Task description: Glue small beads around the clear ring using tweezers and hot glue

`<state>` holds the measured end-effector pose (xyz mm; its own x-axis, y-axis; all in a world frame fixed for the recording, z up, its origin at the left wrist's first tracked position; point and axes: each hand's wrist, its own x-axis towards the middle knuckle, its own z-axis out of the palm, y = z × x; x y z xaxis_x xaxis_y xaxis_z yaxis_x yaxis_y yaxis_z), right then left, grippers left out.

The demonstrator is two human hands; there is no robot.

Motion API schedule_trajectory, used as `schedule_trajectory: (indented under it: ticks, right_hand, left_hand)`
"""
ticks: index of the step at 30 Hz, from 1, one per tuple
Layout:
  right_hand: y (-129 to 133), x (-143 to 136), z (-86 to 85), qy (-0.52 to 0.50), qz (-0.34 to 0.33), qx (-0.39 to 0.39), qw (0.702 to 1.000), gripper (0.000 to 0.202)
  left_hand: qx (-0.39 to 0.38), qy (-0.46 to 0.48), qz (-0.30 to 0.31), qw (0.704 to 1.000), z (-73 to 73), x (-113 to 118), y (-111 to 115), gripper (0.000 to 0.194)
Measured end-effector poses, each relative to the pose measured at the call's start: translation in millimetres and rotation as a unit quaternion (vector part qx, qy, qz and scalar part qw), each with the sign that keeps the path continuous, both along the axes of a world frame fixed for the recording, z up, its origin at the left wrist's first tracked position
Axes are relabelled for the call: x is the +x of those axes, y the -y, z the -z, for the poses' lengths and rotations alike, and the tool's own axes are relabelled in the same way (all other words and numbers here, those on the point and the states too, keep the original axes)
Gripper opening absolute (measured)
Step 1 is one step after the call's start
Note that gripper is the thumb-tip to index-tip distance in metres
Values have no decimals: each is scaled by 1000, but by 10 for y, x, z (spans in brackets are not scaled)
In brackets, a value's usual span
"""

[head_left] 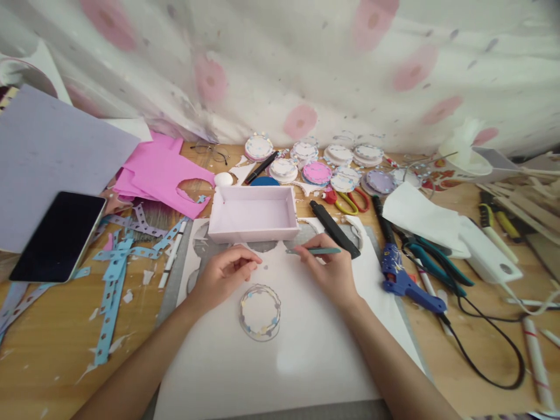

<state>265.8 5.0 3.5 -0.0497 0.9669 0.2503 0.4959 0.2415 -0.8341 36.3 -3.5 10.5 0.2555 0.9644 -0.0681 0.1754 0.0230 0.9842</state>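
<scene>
My right hand (330, 271) grips a slim teal pen-like tool (324, 251), its thin tip pointing left just above a white sheet (306, 350). To the left, my left hand (227, 274) hovers over the sheet with fingers curled and thumb near the forefinger. Whatever may be between those fingertips is too small to make out. A tiny grey piece (266, 267) lies between the two hands. Just below the left hand, a round outline dotted with small blue, yellow and grey pieces (260, 312) rests on the sheet. Behind the hands stands an open pale pink box (254, 213).
Several decorated discs (317, 172) line the back of the table. At right lie a black cutter (335, 229), a blue glue gun (411, 286) with its cable, and teal pliers (437, 265). On the left are a phone (59, 236), pink sheets (161, 175) and blue punched strips (111, 297).
</scene>
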Motion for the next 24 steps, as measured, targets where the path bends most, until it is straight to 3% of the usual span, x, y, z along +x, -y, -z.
schedule_trajectory:
  ticks: [5,10,16,24]
  right_hand:
    - [-31,22,1,-70,85,-48,993,23]
    - [-41,15,-45,-138,78,-79,984,28]
    - [-33,-5,-69,-291,52,-124,947,32]
    - [-34,43,-9,-74,86,-29,993,23]
  left_hand:
    - [2,8,2,1000,-5,4,-4,11]
    - [0,12,2,1000,-18,2,-6,10]
    - [8,10,1,1000,2,6,-1,10]
    - [17,5,3,1000,5,7,3,10]
